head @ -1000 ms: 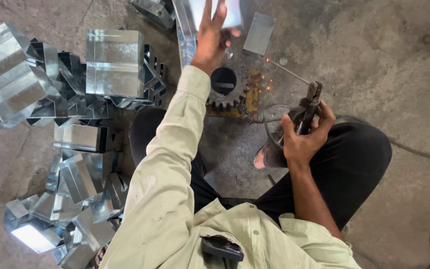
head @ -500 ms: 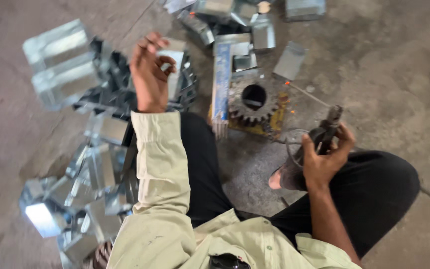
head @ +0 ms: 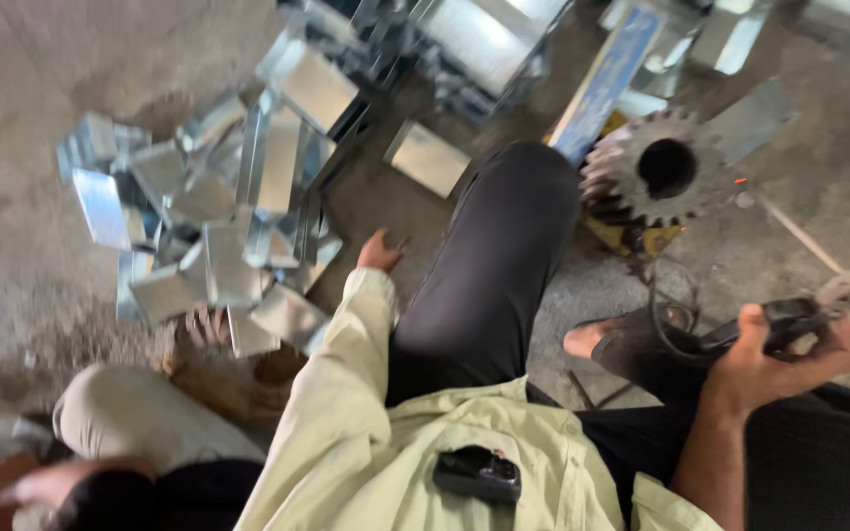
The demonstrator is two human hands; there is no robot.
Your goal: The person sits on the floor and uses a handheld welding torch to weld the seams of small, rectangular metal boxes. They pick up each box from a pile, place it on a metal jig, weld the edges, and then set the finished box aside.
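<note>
The right hand [head: 784, 359], at four o'clock, was clamped around a dark welding holder [head: 774, 323] whose thin rod [head: 797, 236] pointed toward one o'clock. The left hand [head: 379, 253], near centre, reached down beside the black-trousered knee [head: 504, 265]; whether it gripped anything could not be told. Folded sheet-metal pieces [head: 238, 226] lay heaped at ten o'clock. Farther off, a toothed gear [head: 661, 172] sat at one o'clock.

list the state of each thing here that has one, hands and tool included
left hand: empty, fingers curled, down beside the pile
right hand: closed round a dark handled tool
dark handled tool: held, thin rod sticking out
toothed gear: flat on the floor, bore up
bent sheet-metal pieces: loose in a heap
</note>
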